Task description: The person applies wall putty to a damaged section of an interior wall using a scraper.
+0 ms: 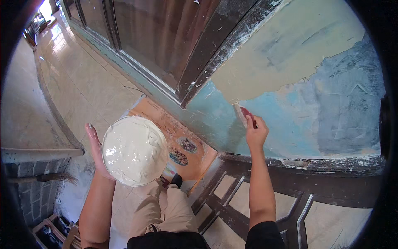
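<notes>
My left hand (96, 151) supports a round tub (103, 162) from its left side, thumb along the rim. Thick cream-white paste (134, 149) fills it, its surface smeared into folds and peaks. My right hand (257, 132) is closed round the red handle of a putty knife (247, 114). The blade rests at the wall (273, 112), by the lower edge of a beige coated area (265, 70). Below that edge the wall shows pale blue and patchy grey-blue. Most of the tub's underside is hidden.
A dark wooden window frame (195, 62) with glass runs above left. An orange printed sheet (182, 137) lies on the tiled floor along the wall, near my feet. A dark door with pale panels (261, 199) stands at the lower right. A broom (58, 177) is at the left.
</notes>
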Available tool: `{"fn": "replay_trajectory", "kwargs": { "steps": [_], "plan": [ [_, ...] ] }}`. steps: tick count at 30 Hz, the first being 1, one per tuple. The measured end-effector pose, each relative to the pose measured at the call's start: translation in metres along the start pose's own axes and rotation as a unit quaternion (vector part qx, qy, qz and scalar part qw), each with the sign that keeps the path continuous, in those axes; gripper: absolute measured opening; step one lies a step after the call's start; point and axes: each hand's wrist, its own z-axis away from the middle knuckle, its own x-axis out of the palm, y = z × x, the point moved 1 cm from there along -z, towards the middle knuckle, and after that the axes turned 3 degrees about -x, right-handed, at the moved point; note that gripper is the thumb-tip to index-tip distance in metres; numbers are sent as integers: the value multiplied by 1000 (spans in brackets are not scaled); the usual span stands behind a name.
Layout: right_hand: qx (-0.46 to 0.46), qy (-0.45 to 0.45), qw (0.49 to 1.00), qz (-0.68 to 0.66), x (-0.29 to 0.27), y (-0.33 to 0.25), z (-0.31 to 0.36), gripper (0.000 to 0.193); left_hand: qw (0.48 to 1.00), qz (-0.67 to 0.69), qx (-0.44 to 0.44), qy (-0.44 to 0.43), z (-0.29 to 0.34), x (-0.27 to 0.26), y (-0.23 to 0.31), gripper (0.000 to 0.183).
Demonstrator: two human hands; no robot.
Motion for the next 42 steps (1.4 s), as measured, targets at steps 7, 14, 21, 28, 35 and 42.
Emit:
{"fn": "replay_trajectory", "kwargs": {
  "steps": [7,14,21,28,35,42],
  "plan": [
    [-22,-9,999,46,6,14,-13,9,1000,-4,-10,-7,0,0,-4,104],
    [-36,-50,997,47,5,4,3,8,999,12,-25,-37,-3,-6,-3,109],
    [-1,21,1000,20,0,-12,-24,9,996,25,-29,-82,3,-13,2,114],
    [-36,-12,996,77,17,7,-4,8,1000,-10,-15,-12,2,11,-9,109],
    [9,51,999,8,0,-7,-8,5,999,-37,-10,-13,3,-11,6,112],
    [3,13,999,39,8,14,-9,7,999,-43,-4,14,1,-4,2,113]
  ]
}}
